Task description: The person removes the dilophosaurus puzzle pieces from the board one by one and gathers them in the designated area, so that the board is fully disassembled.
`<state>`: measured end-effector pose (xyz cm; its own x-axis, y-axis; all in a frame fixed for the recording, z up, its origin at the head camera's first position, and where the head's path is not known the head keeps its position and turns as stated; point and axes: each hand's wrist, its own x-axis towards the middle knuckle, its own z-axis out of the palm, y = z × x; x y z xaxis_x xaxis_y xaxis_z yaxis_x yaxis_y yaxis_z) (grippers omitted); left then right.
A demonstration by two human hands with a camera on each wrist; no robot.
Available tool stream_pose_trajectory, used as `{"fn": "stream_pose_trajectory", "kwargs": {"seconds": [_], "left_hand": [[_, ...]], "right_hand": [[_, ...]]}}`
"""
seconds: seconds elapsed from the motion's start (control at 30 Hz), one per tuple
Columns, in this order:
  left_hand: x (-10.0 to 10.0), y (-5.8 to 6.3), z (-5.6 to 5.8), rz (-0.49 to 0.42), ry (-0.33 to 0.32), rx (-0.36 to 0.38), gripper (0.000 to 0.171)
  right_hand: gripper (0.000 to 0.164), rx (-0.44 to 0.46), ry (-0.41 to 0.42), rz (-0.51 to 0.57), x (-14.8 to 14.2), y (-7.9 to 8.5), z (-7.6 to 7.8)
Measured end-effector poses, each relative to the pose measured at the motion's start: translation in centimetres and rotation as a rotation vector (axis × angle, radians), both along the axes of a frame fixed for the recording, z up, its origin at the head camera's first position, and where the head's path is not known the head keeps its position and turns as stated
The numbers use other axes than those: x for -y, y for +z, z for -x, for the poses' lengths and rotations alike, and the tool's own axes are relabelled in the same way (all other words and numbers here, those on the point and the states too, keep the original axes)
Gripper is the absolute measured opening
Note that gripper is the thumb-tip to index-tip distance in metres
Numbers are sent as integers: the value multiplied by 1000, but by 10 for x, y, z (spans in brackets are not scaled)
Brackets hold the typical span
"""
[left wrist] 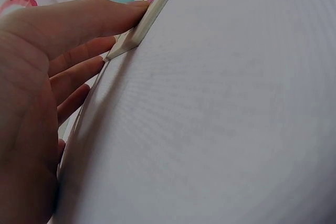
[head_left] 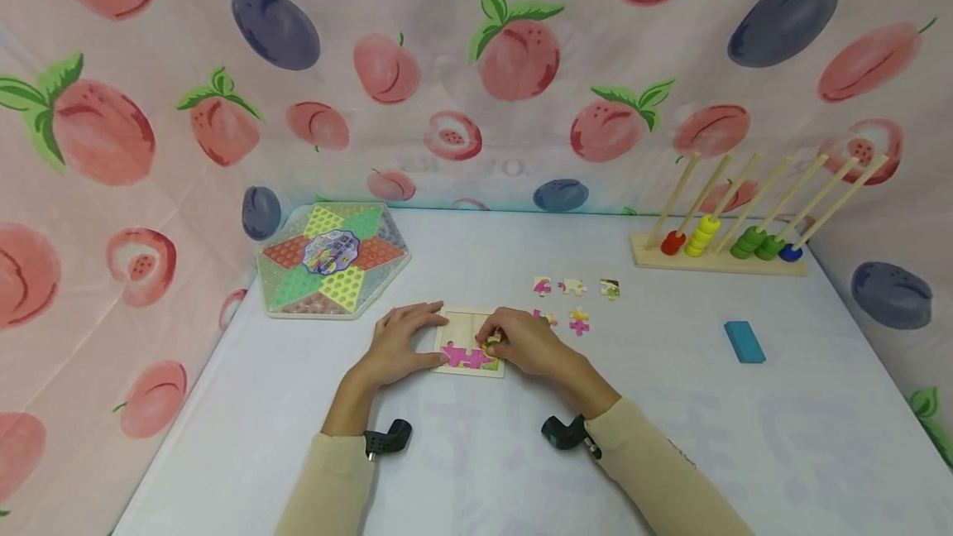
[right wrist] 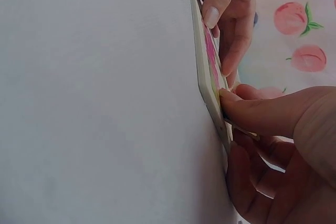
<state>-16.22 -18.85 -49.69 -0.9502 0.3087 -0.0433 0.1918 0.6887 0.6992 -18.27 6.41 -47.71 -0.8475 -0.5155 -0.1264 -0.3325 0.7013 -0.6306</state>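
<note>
A small wooden jigsaw puzzle tray [head_left: 447, 372] lies flat, its near part filled with pink and green pieces. My left hand [head_left: 400, 343] rests at the tray's left side, thumb on the near corner and fingers extended toward the far corner. In the left wrist view, the thumb [left wrist: 100, 19] presses on the tray's rim. Over the tray's right side, my right hand [head_left: 524, 342] pinches a puzzle piece [head_left: 494, 340] with yellow and dark markings. The right wrist view has the piece's thin edge [right wrist: 244, 129] between the right thumb and fingers, tilted close over the tray.
Several loose puzzle pieces [head_left: 572, 286] lie beyond and right of the right hand. A hexagonal Chinese checkers box [head_left: 298, 296] stands at back left. At back right is a wooden peg stand [head_left: 718, 263] with coloured beads, and nearer, a blue block [head_left: 744, 342]. A fruit-patterned curtain hangs behind.
</note>
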Motion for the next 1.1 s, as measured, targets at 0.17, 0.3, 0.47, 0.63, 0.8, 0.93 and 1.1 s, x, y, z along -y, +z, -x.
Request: {"fn": "stream_pose_trajectory", "kwargs": {"seconds": [0.17, 0.3, 0.47, 0.63, 0.8, 0.93, 1.1], "left_hand": [[0, 0, 0, -1, -2, 5, 54], [-1, 0, 0, -9, -4, 4, 54], [-2, -3, 1, -3, -11, -5, 54], [-4, 0, 2, -7, -7, 4, 55], [-2, 1, 2, -13, -3, 0, 55], [-1, 1, 1, -13, -3, -2, 55], [0, -2, 1, 1, -8, -8, 54]], "right_hand": [[14, 5, -8, 6, -1, 0, 0], [16, 6, -4, 35, -4, 0, 0], [20, 25, -35, 95, -13, 2, 1], [22, -11, -83, 157, -29, 18, 7], [26, -53, -119, 172, -48, 31, 12], [24, -53, -176, 194, -64, 35, 13], [26, -63, -218, 215, -85, 44, 14]]}}
